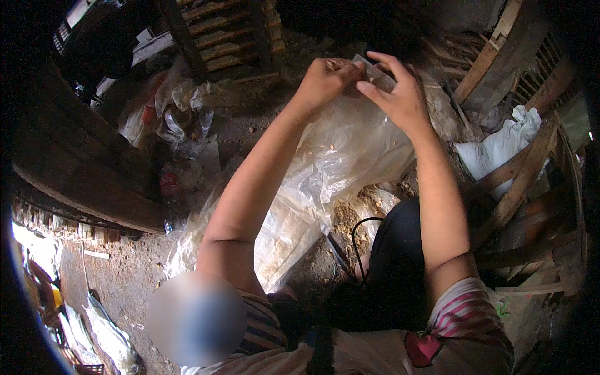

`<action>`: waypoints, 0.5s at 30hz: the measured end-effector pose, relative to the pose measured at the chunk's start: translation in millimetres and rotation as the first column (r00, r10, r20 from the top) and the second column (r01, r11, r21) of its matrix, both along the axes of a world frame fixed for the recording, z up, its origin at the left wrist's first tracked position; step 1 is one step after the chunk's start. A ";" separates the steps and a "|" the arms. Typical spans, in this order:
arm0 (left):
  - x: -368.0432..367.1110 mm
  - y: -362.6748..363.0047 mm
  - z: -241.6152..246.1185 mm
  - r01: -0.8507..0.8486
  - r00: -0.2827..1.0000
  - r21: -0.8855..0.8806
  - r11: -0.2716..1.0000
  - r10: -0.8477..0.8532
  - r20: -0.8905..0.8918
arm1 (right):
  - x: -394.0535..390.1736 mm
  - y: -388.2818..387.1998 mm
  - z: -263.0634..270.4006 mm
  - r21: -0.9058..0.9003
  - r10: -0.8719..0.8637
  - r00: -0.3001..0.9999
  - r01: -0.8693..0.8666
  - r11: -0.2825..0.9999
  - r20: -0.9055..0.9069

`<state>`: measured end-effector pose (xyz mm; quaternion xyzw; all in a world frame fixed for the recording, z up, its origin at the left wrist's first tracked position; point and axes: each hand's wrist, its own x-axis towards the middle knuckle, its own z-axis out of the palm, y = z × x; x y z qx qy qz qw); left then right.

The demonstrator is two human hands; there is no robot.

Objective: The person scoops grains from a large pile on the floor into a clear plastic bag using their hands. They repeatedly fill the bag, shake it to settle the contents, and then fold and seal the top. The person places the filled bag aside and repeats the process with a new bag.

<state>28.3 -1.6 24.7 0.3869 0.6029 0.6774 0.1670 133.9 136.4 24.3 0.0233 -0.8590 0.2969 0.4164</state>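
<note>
My left hand [330, 79] is at the top centre with its fingers closed on the edge of a small translucent plastic piece [383, 79]. My right hand [401, 96] is just to the right of it, thumb and index finger spread around that piece. Its other fingers are partly hidden, so whether they grip the plastic is unclear. Below both hands spreads a large crumpled clear plastic sheet [347, 145]. Brown crumbly material [346, 218] lies near its lower edge.
A dark wooden plank structure [93, 183] stands at left, with a red-labelled plastic bottle [169, 180] beside it. More crumpled plastic [176, 101] lies behind. To the right are a white sack [499, 140] and wooden beams [515, 173]. A black cable [357, 239] loops by my knee [398, 234].
</note>
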 end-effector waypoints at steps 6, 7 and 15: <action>-3.4 13.4 -9.2 0.132 0.989 0.009 0.991 -0.132 0.071 | -20.5 37.6 -27.9 -0.202 0.113 0.959 -0.061 0.977 0.260; -13.6 16.0 -15.4 0.094 0.995 -0.004 0.996 -0.094 0.036 | -20.4 44.6 -30.5 -0.209 0.124 0.962 -0.073 0.975 0.242; -19.7 17.3 -14.7 0.018 0.999 -0.105 0.994 -0.013 0.048 | -7.4 63.6 -23.5 -0.329 0.067 0.996 -0.045 0.943 0.056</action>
